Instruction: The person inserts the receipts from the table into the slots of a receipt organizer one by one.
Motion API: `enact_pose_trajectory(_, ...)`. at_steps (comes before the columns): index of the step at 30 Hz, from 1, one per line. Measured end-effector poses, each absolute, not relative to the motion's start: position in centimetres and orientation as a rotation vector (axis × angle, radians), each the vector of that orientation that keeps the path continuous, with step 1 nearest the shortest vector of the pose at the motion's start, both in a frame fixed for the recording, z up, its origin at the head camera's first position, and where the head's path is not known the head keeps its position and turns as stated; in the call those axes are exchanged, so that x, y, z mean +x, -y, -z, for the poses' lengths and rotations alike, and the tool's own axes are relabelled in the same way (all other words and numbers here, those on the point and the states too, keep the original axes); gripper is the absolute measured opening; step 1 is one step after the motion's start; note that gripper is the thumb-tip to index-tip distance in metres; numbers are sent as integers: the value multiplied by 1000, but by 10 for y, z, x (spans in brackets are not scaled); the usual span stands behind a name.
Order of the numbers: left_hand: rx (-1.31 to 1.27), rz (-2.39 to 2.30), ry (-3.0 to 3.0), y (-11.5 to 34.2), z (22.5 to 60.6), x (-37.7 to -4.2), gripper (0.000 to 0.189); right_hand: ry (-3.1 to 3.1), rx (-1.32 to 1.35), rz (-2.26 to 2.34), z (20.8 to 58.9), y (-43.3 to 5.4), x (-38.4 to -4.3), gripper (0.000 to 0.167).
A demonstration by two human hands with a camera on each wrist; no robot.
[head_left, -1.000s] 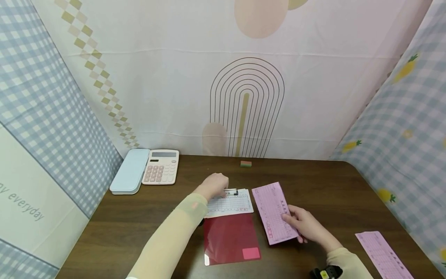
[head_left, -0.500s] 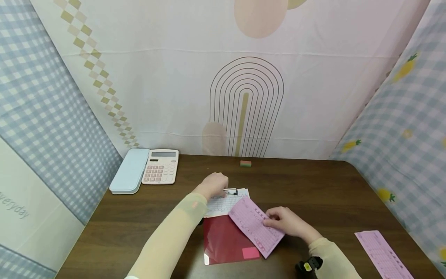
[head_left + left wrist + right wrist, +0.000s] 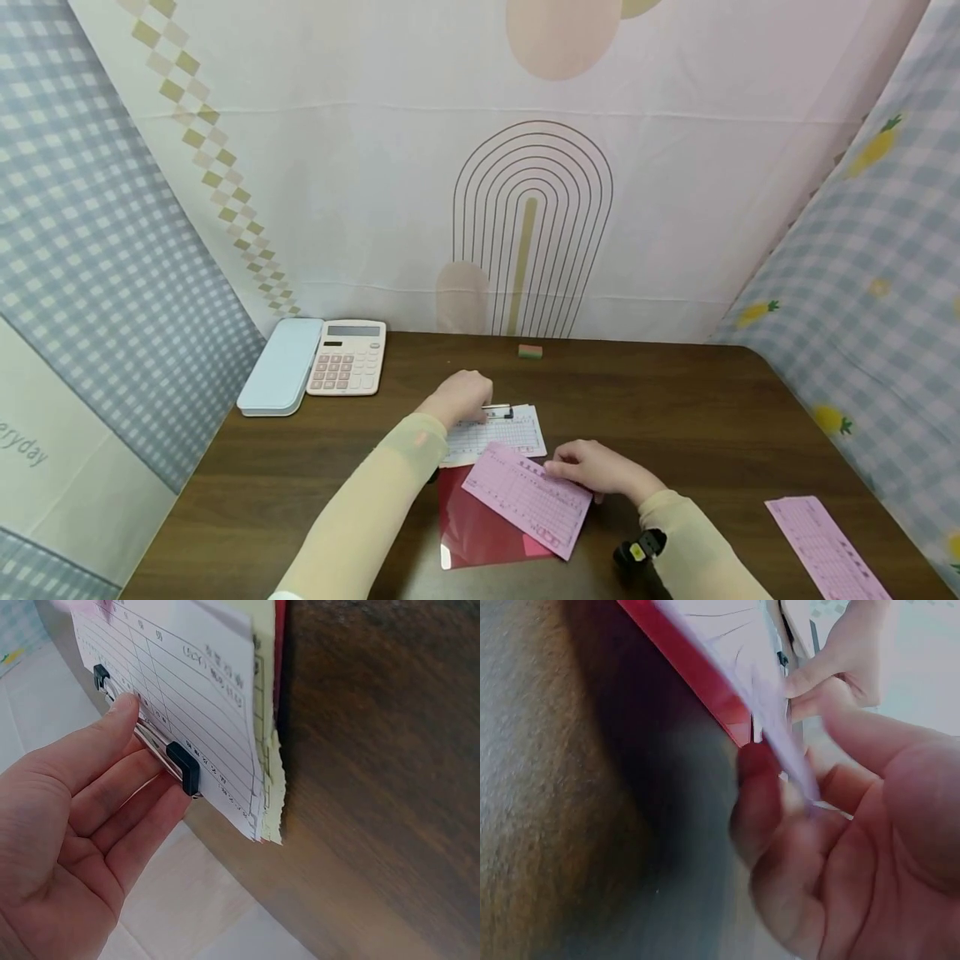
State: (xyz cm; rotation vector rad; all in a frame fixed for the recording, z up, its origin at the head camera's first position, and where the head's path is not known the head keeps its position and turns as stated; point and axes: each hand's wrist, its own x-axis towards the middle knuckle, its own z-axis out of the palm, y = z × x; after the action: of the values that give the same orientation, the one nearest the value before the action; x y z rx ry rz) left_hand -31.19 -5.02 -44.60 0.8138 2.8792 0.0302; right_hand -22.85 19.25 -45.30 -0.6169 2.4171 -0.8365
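Note:
My left hand (image 3: pixel 461 397) grips the metal clip (image 3: pixel 184 766) at the top of a red clipboard (image 3: pixel 474 535), thumb on one side and fingers on the other in the left wrist view. Beneath the clip lie white printed forms (image 3: pixel 510 435), with a yellowish sheet (image 3: pixel 274 789) behind them. My right hand (image 3: pixel 600 468) pinches a pink printed form (image 3: pixel 531 502) by its right edge. That form is tilted and covers part of the clipboard and the lower edge of the white forms. The right wrist view is blurred around the fingers.
Another pink form (image 3: pixel 827 546) lies at the right of the brown table (image 3: pixel 675 400). A light blue case (image 3: pixel 281 367) and a calculator (image 3: pixel 347 358) sit side by side at the back left. A small red-and-green block (image 3: pixel 529 352) stands near the back edge.
My right hand has carried the pink form leftward from beside the clipboard to over it, turning it to lie more sideways. My left hand has stayed on the clip.

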Motion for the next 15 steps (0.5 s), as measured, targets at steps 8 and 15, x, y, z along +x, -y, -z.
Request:
enact_pose_trajectory(8,811,-40,-2872,48,447,-312,11,-2363,-420,855,454,-204,-220,51)
enact_pose_trajectory(15,814,-39,-2877,50,446,-312,11,-2381,-460,899,453,-212,-218,46)
